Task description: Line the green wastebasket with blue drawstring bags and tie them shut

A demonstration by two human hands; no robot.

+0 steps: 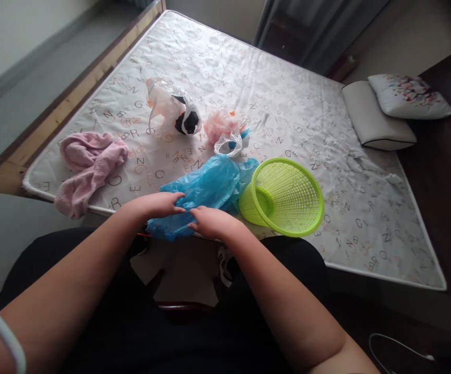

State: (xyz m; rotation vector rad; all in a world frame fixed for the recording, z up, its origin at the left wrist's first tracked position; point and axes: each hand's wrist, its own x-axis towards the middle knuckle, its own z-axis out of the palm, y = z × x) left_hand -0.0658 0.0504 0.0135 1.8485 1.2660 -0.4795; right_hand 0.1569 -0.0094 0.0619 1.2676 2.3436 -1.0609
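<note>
A crumpled blue plastic bag (210, 182) lies at the near edge of the mattress, and its lower part droops over the edge. My left hand (165, 204) rests on the bag's left side, finger and thumb apart. From the right, my right hand (213, 222) touches the bag's lower part, its finger and thumb also spread. The fingertips of both hands point toward each other with a small gap between. Just right of the bag, a bright green mesh basket (254, 200) leans toward the right, its mouth facing up and right.
Beyond the blue bag lie a pinkish-white plastic bag (225, 124) and a clear bag with something black inside (167, 106). A pink towel (89, 161) sits at the left edge of the letter-printed mattress (288, 119). Two pillows (377, 117) are at the right.
</note>
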